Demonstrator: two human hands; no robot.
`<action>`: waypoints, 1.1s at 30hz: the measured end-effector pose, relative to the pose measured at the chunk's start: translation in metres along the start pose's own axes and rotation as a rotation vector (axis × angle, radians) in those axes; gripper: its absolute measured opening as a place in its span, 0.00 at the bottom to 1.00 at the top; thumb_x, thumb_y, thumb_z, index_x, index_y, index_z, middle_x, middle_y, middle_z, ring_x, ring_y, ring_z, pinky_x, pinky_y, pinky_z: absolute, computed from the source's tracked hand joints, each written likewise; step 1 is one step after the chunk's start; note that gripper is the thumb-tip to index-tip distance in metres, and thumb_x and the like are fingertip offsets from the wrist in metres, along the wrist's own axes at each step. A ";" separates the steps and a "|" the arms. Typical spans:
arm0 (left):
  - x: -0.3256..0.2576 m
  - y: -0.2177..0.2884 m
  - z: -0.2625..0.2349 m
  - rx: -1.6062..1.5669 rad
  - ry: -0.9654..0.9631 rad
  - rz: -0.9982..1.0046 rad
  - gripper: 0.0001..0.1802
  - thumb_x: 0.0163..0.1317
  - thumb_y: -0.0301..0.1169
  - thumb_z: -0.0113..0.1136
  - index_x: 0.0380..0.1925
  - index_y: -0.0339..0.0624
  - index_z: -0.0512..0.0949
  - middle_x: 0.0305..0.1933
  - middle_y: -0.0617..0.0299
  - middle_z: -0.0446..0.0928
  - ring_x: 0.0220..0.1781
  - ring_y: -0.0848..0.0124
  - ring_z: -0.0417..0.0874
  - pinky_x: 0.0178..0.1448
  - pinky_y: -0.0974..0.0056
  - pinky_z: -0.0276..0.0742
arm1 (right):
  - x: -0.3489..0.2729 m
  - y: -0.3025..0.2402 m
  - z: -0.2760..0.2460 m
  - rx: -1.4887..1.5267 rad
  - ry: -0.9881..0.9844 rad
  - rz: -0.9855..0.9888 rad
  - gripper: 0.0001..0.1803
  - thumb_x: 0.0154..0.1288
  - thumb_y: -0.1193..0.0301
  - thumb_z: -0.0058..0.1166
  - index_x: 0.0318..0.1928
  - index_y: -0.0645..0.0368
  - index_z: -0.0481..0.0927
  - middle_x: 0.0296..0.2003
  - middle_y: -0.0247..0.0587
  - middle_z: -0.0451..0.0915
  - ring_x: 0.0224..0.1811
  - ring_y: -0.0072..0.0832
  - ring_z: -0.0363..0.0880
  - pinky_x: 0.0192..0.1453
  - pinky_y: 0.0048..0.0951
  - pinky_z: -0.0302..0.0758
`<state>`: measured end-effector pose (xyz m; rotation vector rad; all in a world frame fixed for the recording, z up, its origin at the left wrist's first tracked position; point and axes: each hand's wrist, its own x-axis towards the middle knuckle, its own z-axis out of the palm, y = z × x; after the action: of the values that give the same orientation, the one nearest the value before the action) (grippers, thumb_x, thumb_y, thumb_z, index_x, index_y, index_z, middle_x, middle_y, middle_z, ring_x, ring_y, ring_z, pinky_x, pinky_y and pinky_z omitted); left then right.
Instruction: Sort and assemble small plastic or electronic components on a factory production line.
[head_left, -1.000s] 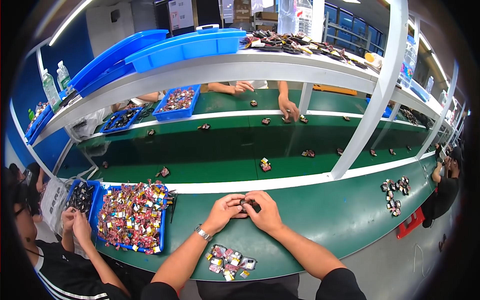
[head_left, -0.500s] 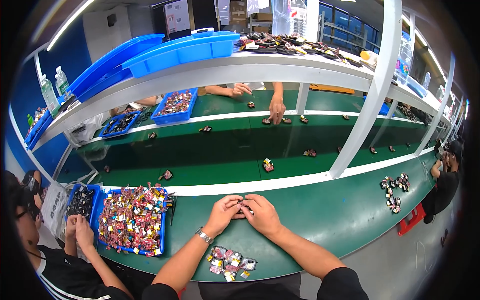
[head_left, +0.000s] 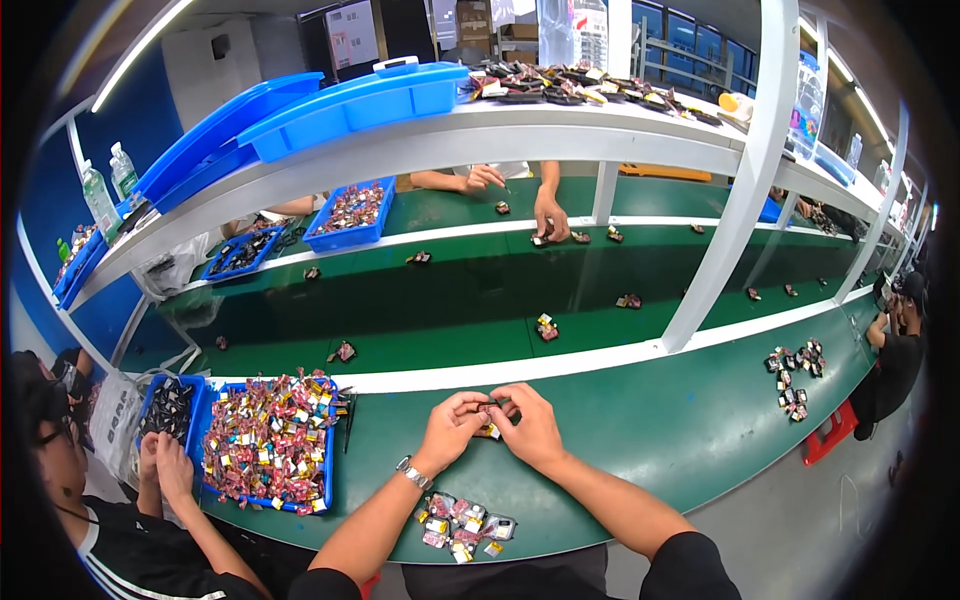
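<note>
Just above the green worktop, my left hand (head_left: 452, 430) and my right hand (head_left: 530, 430) meet with curled fingers around a small electronic module (head_left: 488, 431). A dark edge, some red and a yellow-white patch of it show between the fingertips; the rest is covered. Both hands grip it from opposite sides. Nearer to me, between my forearms, lies a loose pile of similar modules (head_left: 462, 522) in red, black, white and yellow. Left of my left hand stands a blue bin (head_left: 328, 470) heaped with small red, white and yellow circuit parts.
A second blue bin (head_left: 200, 392) holds black casings, beside a co-worker's hands (head_left: 165, 462). Beyond the white rail (head_left: 440, 377), modules lie scattered on the green conveyor (head_left: 450, 330). Another person's hand (head_left: 548, 218) works across it. A white post (head_left: 715, 230) rises on the right; modules (head_left: 795, 372) lie nearby.
My fingers have shifted around the module, and its yellow-white patch now shows below the right fingertips. Across the conveyor, the other person's hand has lifted slightly.
</note>
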<state>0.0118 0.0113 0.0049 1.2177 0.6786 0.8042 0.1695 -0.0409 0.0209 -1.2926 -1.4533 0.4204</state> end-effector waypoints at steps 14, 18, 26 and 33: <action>0.004 -0.004 -0.003 -0.122 0.094 0.125 0.19 0.67 0.22 0.53 0.58 0.35 0.66 0.54 0.51 0.77 0.52 0.65 0.81 0.52 0.61 0.83 | 0.028 0.011 -0.001 0.041 -0.085 -0.004 0.08 0.58 0.78 0.60 0.40 0.63 0.79 0.37 0.41 0.79 0.32 0.27 0.80 0.36 0.26 0.77; 0.007 0.002 0.004 -0.108 0.126 0.132 0.20 0.67 0.24 0.52 0.58 0.34 0.64 0.58 0.48 0.74 0.55 0.59 0.80 0.54 0.56 0.83 | 0.096 0.079 0.005 -0.051 0.085 0.148 0.07 0.57 0.77 0.58 0.38 0.60 0.80 0.38 0.44 0.79 0.36 0.35 0.81 0.40 0.34 0.78; 0.003 -0.003 -0.010 -0.079 0.085 0.090 0.14 0.67 0.21 0.51 0.52 0.32 0.71 0.57 0.50 0.74 0.54 0.63 0.80 0.54 0.60 0.82 | 0.164 0.113 -0.068 -0.671 0.253 0.002 0.10 0.55 0.71 0.57 0.38 0.59 0.82 0.34 0.49 0.82 0.42 0.45 0.80 0.49 0.40 0.77; 0.007 -0.005 -0.008 -0.008 0.038 0.107 0.12 0.66 0.22 0.53 0.49 0.31 0.73 0.52 0.51 0.78 0.51 0.66 0.82 0.51 0.63 0.84 | 0.168 0.181 -0.194 -0.920 0.320 0.807 0.17 0.58 0.64 0.62 0.46 0.59 0.82 0.48 0.46 0.80 0.58 0.40 0.71 0.68 0.40 0.60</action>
<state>0.0096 0.0205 -0.0018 1.2421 0.6444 0.9198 0.4539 0.0934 0.0206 -2.5619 -0.7797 0.0090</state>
